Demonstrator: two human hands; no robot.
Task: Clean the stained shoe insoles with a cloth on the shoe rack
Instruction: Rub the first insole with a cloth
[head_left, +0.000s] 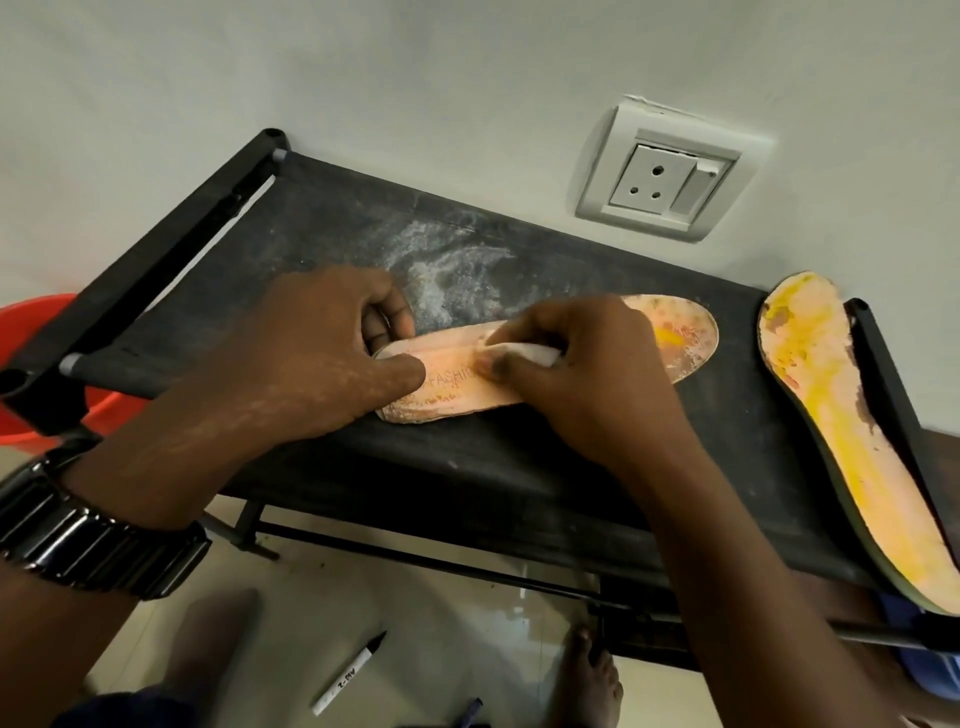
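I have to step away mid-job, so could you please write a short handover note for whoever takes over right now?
Left hand grips the heel end of the insole, steadying it flat on the shoe rack.
Right hand pinches the white cloth, pressing it on that insole's middle.
Done: nothing finished; the toe end shows yellow and brown stains.
To do: finish this one, then the second insole, heavily yellow-stained, lying at the rack's right end.
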